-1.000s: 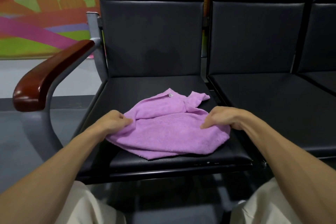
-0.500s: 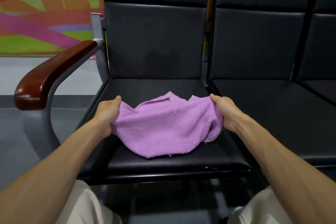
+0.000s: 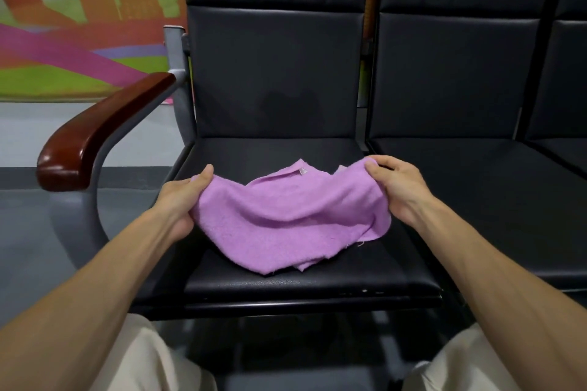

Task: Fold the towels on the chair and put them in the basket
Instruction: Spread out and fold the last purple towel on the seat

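A purple towel hangs stretched between my two hands just above the black chair seat, its lower fold sagging onto the seat near the front edge. My left hand grips the towel's left edge with thumb on top. My right hand pinches the right edge. A small white label shows on the towel's far edge. No basket is in view.
A dark red wooden armrest on a grey metal frame stands to the left of the seat. A second black seat adjoins on the right. A colourful mural covers the wall at the back left.
Both hands gripped the towel's edges as it lay crumpled on the seat, then lifted and pulled it apart sideways. It now hangs spread between them.
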`<action>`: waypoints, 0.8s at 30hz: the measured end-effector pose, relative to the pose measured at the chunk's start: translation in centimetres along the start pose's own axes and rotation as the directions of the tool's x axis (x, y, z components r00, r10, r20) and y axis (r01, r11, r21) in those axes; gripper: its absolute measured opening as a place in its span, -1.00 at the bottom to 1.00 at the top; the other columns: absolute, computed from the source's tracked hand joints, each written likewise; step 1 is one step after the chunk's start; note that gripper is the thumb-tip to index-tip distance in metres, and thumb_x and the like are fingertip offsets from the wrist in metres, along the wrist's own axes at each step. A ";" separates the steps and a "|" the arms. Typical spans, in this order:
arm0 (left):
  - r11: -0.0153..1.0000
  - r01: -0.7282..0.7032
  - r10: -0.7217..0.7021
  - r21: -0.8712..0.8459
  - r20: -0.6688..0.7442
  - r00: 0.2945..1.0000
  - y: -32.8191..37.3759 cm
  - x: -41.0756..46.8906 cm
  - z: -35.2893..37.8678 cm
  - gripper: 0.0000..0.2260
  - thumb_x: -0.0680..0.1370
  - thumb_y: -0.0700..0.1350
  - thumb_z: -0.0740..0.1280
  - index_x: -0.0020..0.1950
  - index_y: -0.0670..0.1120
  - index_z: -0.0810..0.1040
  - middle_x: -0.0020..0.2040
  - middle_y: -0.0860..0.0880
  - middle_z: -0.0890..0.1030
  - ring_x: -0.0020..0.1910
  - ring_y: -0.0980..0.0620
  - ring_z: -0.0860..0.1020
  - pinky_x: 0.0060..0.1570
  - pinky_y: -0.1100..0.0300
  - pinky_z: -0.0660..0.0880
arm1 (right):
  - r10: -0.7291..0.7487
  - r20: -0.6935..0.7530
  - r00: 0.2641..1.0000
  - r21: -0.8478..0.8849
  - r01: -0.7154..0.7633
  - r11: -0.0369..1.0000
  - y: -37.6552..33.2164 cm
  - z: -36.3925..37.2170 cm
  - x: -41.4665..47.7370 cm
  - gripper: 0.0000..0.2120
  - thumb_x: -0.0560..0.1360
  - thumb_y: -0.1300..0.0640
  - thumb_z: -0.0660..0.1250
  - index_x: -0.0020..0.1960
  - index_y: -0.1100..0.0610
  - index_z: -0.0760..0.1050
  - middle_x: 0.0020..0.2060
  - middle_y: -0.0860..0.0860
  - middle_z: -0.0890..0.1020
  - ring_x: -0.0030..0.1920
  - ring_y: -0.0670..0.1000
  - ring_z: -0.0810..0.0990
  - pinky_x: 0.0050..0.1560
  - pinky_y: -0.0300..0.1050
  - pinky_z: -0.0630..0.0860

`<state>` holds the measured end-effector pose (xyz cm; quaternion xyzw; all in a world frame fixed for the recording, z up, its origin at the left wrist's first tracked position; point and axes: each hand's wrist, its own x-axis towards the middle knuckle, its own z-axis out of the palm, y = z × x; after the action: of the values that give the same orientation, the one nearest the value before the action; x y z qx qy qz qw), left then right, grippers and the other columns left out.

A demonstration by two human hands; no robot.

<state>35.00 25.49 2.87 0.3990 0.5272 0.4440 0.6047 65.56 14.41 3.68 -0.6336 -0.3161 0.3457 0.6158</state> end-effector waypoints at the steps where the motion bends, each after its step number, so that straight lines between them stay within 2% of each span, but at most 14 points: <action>1: 0.999 0.007 -0.005 -0.040 0.041 0.999 0.1 0.0 -0.2 -0.80 0.47 -0.09 0.46 -0.03 -0.19 0.60 -0.10 -0.09 0.65 -0.12 0.01 0.61 -0.12 0.13 0.54 | 0.011 -0.022 1.000 -0.029 -0.012 1.000 0.2 0.0 0.1 -0.92 0.57 0.22 0.32 -0.05 0.13 0.60 -0.07 0.11 0.67 -0.03 0.07 0.63 0.00 -0.05 0.59; 3: 0.993 -0.018 0.034 -0.114 0.145 0.989 0.5 -0.1 -0.6 -0.76 0.44 -0.20 0.46 0.08 -0.23 0.59 0.00 -0.14 0.66 -0.02 -0.01 0.62 -0.04 0.13 0.54 | 0.047 -0.021 0.999 -0.079 -0.048 0.996 0.3 0.2 0.0 -0.86 0.62 0.20 0.23 -0.08 0.13 0.53 -0.12 0.08 0.62 -0.16 0.00 0.57 -0.16 -0.12 0.54; 5: 0.987 -0.073 0.104 -0.145 0.225 0.969 0.5 0.0 -0.9 -0.69 0.43 -0.28 0.41 0.17 -0.26 0.56 0.05 -0.15 0.67 0.04 -0.03 0.62 0.03 0.14 0.53 | 0.064 0.011 0.998 -0.079 -0.063 0.995 0.4 0.5 -0.2 -0.90 0.63 0.21 0.20 0.06 0.13 0.48 -0.09 0.09 0.57 -0.20 -0.05 0.51 -0.21 -0.17 0.50; 8: 0.974 -0.222 0.207 0.033 0.248 0.946 -0.3 0.4 -1.7 -0.84 0.51 -0.33 0.35 0.05 -0.19 0.61 -0.10 -0.08 0.70 -0.07 0.00 0.63 -0.03 0.18 0.56 | 0.011 0.095 0.995 0.008 -0.012 1.000 0.0 0.7 -0.7 -0.68 0.59 0.30 0.19 0.26 -0.02 0.45 -0.06 0.06 0.59 -0.17 -0.04 0.56 -0.14 -0.15 0.54; 9: 0.932 -0.308 0.256 0.189 0.254 0.933 -0.8 0.5 -2.1 -0.87 0.53 -0.32 0.34 -0.01 -0.15 0.63 -0.14 -0.06 0.70 -0.10 0.00 0.62 -0.06 0.18 0.56 | -0.011 0.101 0.995 0.022 0.009 1.000 -0.1 0.8 -0.8 -0.64 0.57 0.31 0.20 0.24 -0.04 0.50 -0.04 0.07 0.62 -0.13 0.00 0.58 -0.08 -0.10 0.54; 11: 0.705 -0.471 0.363 0.529 0.302 0.882 -1.6 0.7 -2.7 -0.85 0.56 -0.29 0.32 -0.16 -0.12 0.61 -0.22 -0.04 0.64 -0.19 0.02 0.55 -0.14 0.15 0.48 | -0.059 0.041 0.997 -0.007 0.059 0.998 -0.1 0.7 -1.1 -0.70 0.52 0.29 0.26 0.11 -0.02 0.62 0.01 0.06 0.67 -0.01 0.06 0.61 0.00 -0.01 0.52; 12: 0.582 -0.509 0.406 0.634 0.316 0.858 -1.8 0.6 -2.9 -0.81 0.58 -0.26 0.30 -0.22 -0.11 0.58 -0.27 -0.02 0.59 -0.22 0.02 0.50 -0.19 0.13 0.41 | -0.093 -0.013 0.996 -0.035 0.093 0.995 -0.1 0.7 -1.3 -0.75 0.50 0.28 0.31 0.06 0.02 0.64 0.01 0.05 0.68 0.04 0.06 0.62 0.02 -0.03 0.54; 13: 0.526 -0.508 0.434 0.682 0.299 0.850 -1.9 0.4 -3.0 -0.80 0.59 -0.22 0.29 -0.23 -0.11 0.56 -0.28 -0.02 0.56 -0.23 0.02 0.48 -0.20 0.13 0.37 | -0.127 -0.071 0.989 -0.064 0.123 0.990 -0.1 0.6 -1.5 -0.80 0.48 0.26 0.35 0.02 0.04 0.65 -0.01 0.03 0.68 0.06 0.05 0.62 0.05 -0.05 0.56; 14: 0.545 -0.496 0.447 0.677 0.266 0.854 -1.8 -0.1 -3.1 -0.81 0.61 -0.18 0.27 -0.19 -0.10 0.57 -0.25 -0.02 0.57 -0.22 0.02 0.48 -0.20 0.13 0.37 | -0.151 -0.119 0.981 -0.081 0.142 0.987 -0.1 0.6 -1.8 -0.83 0.48 0.25 0.36 0.01 0.06 0.66 -0.02 0.02 0.68 0.07 0.03 0.61 0.07 -0.06 0.58; 15: 0.621 -0.477 0.444 0.622 0.223 0.868 -1.5 -0.6 -3.0 -0.82 0.62 -0.13 0.26 -0.14 -0.10 0.59 -0.21 -0.03 0.59 -0.20 0.03 0.49 -0.19 0.13 0.39 | -0.165 -0.148 0.975 -0.081 0.154 0.985 -0.3 0.6 -2.2 -0.84 0.49 0.25 0.36 0.00 0.07 0.66 -0.04 0.01 0.67 0.06 0.02 0.62 0.06 -0.07 0.58; 17: 0.785 -0.435 0.410 0.441 0.156 0.899 -0.6 -1.7 -2.5 -0.80 0.62 -0.09 0.27 -0.14 -0.09 0.61 -0.21 -0.03 0.59 -0.21 0.05 0.50 -0.20 0.14 0.43 | -0.165 -0.185 0.969 -0.024 0.163 0.986 -1.3 0.8 -3.0 -0.82 0.53 0.28 0.31 0.03 0.09 0.64 -0.05 0.00 0.66 0.03 -0.01 0.62 -0.05 -0.16 0.58; 19: 0.880 -0.383 0.363 0.282 0.123 0.924 1.4 -2.6 -2.1 -0.83 0.60 -0.07 0.29 -0.13 -0.06 0.61 -0.17 -0.06 0.62 -0.16 0.03 0.54 -0.11 0.12 0.50 | -0.164 -0.217 0.962 0.043 0.177 0.983 -3.2 1.2 -3.6 -0.77 0.54 0.33 0.26 0.08 0.11 0.61 -0.03 -0.01 0.64 -0.01 -0.06 0.62 -0.14 -0.25 0.56; 22: 0.925 -0.372 0.365 0.080 0.096 0.926 6.2 -3.9 -1.6 -0.85 0.59 -0.09 0.33 -0.01 -0.15 0.62 -0.03 -0.16 0.64 -0.06 -0.06 0.58 0.04 0.00 0.53 | -0.229 -0.249 0.941 0.085 0.257 0.963 -7.5 1.7 -4.4 -0.71 0.51 0.37 0.22 0.09 0.09 0.59 -0.01 0.01 0.64 0.01 -0.03 0.62 -0.04 -0.14 0.62; 24: 0.918 -0.396 0.396 -0.011 0.075 0.915 9.8 -5.2 -1.1 -0.86 0.58 -0.12 0.33 0.06 -0.17 0.61 -0.04 -0.14 0.64 -0.12 -0.04 0.57 -0.02 0.02 0.52 | -0.292 -0.265 0.919 0.084 0.324 0.942 -11.0 1.9 -5.2 -0.69 0.49 0.37 0.21 0.09 0.09 0.59 -0.02 0.01 0.64 0.01 -0.02 0.63 0.01 -0.09 0.63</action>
<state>32.52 23.31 13.54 0.5151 0.4133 0.5407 0.5211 61.37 11.62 14.90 -0.5739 -0.3097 0.1813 0.7361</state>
